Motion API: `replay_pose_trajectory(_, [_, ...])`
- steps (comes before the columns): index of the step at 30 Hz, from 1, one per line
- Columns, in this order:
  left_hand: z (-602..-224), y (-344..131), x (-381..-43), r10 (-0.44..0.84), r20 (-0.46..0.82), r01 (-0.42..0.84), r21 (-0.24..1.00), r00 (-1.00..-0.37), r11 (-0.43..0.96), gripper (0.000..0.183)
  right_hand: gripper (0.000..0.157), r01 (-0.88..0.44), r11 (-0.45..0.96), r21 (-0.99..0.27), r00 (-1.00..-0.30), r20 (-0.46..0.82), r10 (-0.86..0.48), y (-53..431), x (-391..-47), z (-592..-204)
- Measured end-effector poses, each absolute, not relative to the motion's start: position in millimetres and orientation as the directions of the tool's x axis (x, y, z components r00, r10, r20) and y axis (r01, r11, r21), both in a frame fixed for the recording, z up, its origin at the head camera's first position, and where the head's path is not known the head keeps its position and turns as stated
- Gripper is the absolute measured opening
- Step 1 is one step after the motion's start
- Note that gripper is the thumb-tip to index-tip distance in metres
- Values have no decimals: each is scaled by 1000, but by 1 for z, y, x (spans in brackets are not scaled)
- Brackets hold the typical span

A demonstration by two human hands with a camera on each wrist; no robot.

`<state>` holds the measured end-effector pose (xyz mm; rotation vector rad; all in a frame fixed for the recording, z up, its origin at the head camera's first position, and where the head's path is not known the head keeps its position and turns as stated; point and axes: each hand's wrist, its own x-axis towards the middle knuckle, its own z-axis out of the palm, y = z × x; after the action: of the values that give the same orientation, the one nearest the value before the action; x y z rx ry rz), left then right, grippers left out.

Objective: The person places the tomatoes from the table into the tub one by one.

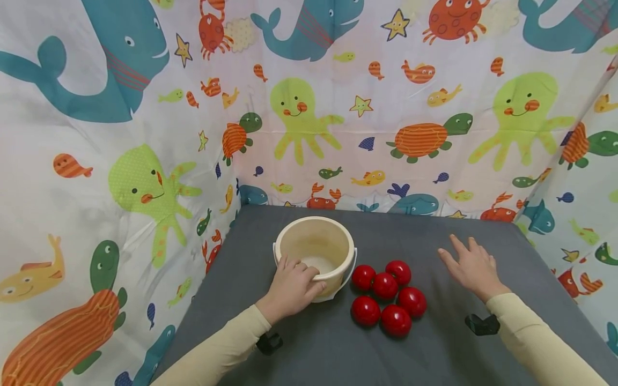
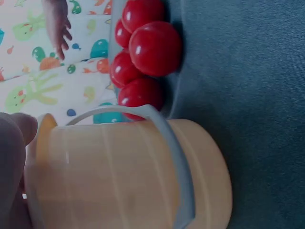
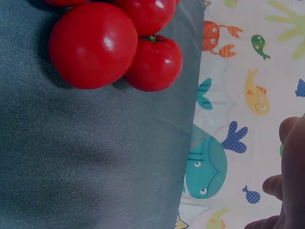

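A cream bucket (image 1: 315, 252) with a white handle (image 1: 348, 276) stands upright on the table, its inside bare where it shows. My left hand (image 1: 292, 287) grips the near rim, fingers over the edge into the bucket and thumb along the outside. To the bucket's right lie several glossy red tomatoes (image 1: 384, 286) in a close cluster; one tomato (image 3: 155, 64) shows a green stem in the right wrist view. My right hand (image 1: 475, 268) hovers to the right of the tomatoes with its fingers spread, holding nothing.
A dark grey cloth (image 1: 328, 348) covers the table. Around its back and both sides hangs a white curtain (image 1: 193, 118) printed with sea animals. A black strap (image 1: 483, 324) sits at the right wrist, another black strap (image 1: 269, 343) at the left.
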<state>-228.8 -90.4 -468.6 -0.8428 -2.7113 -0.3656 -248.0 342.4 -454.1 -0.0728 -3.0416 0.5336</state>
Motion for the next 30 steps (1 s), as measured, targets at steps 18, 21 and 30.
replay_pose_trajectory(18, [-481, -90, -231, 497, 411, 587, 123, -764, 800, 27, 82, 48, 935, -351, -998, 28, 62, 341, -245, -458])
replay_pose_trajectory(21, [-481, -90, -231, 505, 419, 592, 101, -754, 800, 26, 82, 47, 935, -351, -998, 25, 60, 340, -246, -458])
replay_pose_trajectory(30, [-481, -91, -233, 520, 421, 604, 88, -743, 792, 26, 78, -6, 880, -475, -1000, -11, -13, 334, -249, -457])
